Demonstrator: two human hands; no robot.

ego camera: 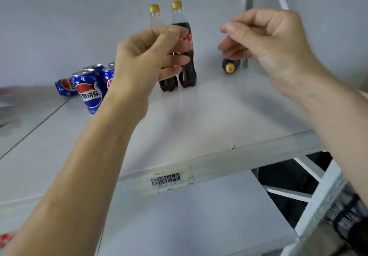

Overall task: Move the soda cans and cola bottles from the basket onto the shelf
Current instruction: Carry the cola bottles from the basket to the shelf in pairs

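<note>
I see the white metal shelf (209, 116) carrying blue soda cans (89, 90), two upright yellow-capped cola bottles (186, 56), and one lying bottle (230, 66).

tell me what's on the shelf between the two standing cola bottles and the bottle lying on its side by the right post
Nothing: in the head view the white shelf is bare between the standing cola bottles and the lying bottle.

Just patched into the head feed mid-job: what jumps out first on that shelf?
Two bare hands, left hand and right hand, are raised over the shelf, neither clearly holding anything. Behind the left one, two upright cola bottles with yellow caps stand mid-shelf; a third bottle lies on its side by the right post. Blue soda cans cluster at left, one tipped over.
</note>
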